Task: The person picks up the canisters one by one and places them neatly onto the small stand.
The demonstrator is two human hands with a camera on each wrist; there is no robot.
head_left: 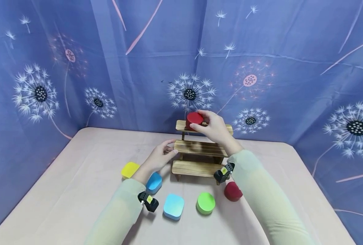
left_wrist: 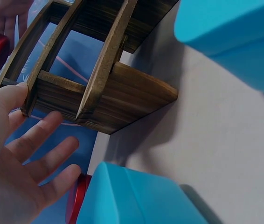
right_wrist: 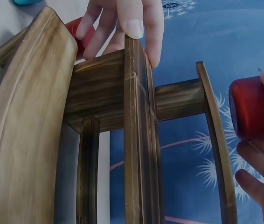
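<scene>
A three-tier wooden shelf stands at the middle of the pink table. My right hand grips a red round block at the left end of the top tier; the right wrist view shows the red block held just off the top board. My left hand is open, its fingers straight, touching the left end of the middle tier. In the left wrist view the left hand spreads beside the shelf, thumb against the board's end.
Loose blocks lie in front of the shelf: yellow, blue, light blue, green round and dark red. A blue dandelion-print curtain closes off the back and sides.
</scene>
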